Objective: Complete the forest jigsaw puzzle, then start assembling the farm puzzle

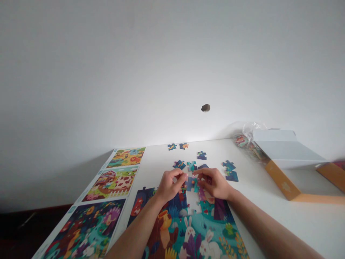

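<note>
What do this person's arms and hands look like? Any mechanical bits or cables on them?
No cables or mechanical parts show. The left hand and right hand are ungloved, with no visible rings or watches. No sleeves show on either tapering forearm.

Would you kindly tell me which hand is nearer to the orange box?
Right: the right hand is left of the orange box; the left hand is farther left.
</note>
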Available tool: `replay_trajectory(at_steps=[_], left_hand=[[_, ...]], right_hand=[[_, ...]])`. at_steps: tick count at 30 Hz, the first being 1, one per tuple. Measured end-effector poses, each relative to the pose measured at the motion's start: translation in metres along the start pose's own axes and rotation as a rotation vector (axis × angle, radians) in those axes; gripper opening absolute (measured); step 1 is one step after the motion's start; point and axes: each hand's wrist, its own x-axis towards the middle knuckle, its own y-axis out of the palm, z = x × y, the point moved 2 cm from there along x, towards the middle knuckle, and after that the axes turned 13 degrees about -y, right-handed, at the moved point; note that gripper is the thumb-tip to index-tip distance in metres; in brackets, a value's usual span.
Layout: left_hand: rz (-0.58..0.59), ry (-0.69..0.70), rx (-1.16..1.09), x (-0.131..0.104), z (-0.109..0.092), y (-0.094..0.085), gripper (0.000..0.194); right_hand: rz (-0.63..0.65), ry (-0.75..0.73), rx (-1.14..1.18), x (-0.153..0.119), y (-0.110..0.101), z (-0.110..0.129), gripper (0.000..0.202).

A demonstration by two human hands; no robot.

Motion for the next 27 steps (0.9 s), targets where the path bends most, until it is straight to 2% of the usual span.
replay_trajectory(at_steps=[6, 11, 16, 27], left_hand=[[0.042, -0.026, 0.003, 0.000, -0.003, 0.000, 0.039], [0.041, -0.029, 0.007, 0.000, -0.002, 0.001, 0.039], [0.034, -0.022, 0.023, 0.000, -0.001, 0.002, 0.039], [0.057, 0.009, 0.039, -0.001, -0.003, 0.001, 0.037]], right_hand=[[0.161, -0.040, 0.055, 0.000, 0.005, 0.012, 0.030], [0.154, 0.003, 0.037, 0.001, 0.006, 0.019, 0.023], [0.224, -0.031, 0.029, 0.000, 0.007, 0.021, 0.012], [0.260, -0.092, -0.077, -0.002, 0.008, 0.017, 0.017]])
